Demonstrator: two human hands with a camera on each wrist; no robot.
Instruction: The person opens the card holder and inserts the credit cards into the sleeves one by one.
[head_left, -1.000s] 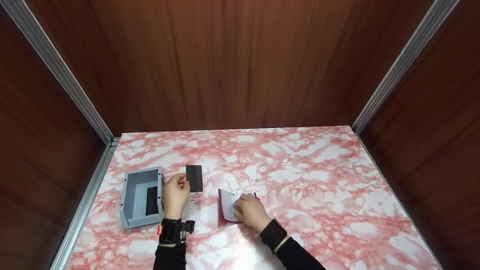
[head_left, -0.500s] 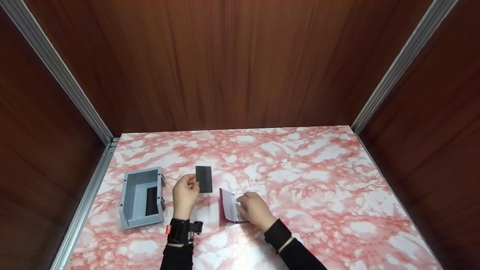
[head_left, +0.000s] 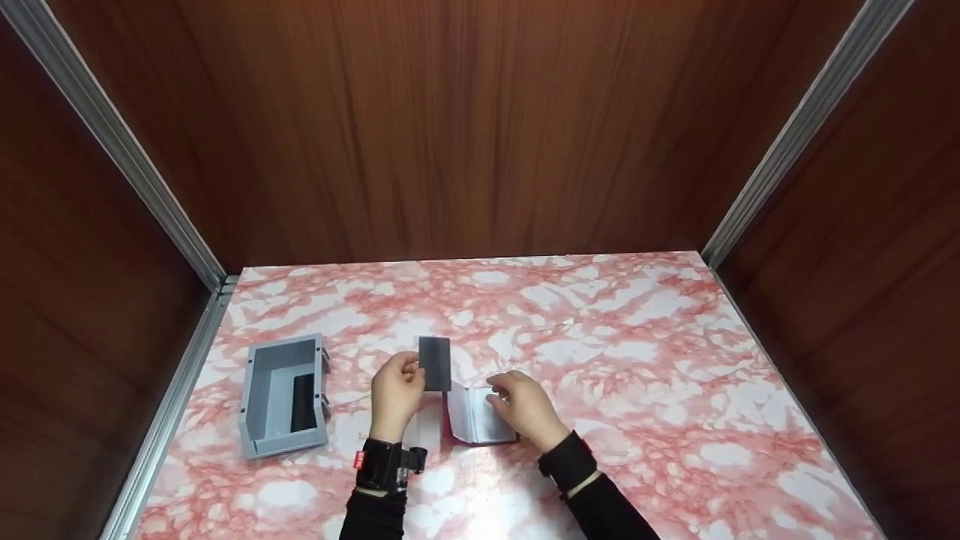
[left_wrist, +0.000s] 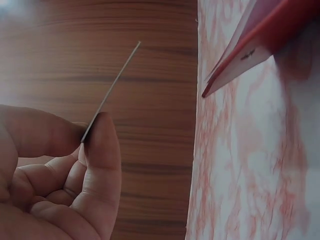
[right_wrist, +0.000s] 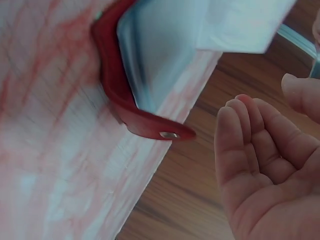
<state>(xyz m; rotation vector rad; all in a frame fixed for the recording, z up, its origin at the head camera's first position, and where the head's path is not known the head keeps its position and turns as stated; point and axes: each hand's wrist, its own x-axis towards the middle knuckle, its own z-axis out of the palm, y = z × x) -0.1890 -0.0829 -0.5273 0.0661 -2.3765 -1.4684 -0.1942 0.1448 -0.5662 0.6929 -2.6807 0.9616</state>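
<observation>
My left hand (head_left: pixel 397 388) pinches a dark, thin card (head_left: pixel 435 364) by its near left edge between thumb and index finger. The left wrist view shows the card (left_wrist: pixel 111 91) edge-on. Just right of it a red card holder (head_left: pixel 480 420) lies spread on the table, its left cover and clear sleeves tilted up. From the right wrist, the holder's red cover (right_wrist: pixel 112 75) shows a strap with a metal snap and milky plastic pages. My right hand (head_left: pixel 523 405) hovers over the holder's right side, fingers relaxed and holding nothing.
A grey plastic bin (head_left: pixel 259 397) stands at the left of the table, with a black item (head_left: pixel 303 403) inside. The pink-and-white marbled table (head_left: pixel 637 360) is enclosed by brown wood-grain walls (head_left: pixel 480 135) with metal profiles at the corners.
My left hand has carried the card right, away from the bin to the holder's raised left cover. My right hand has lifted off the pages and shifted slightly right.
</observation>
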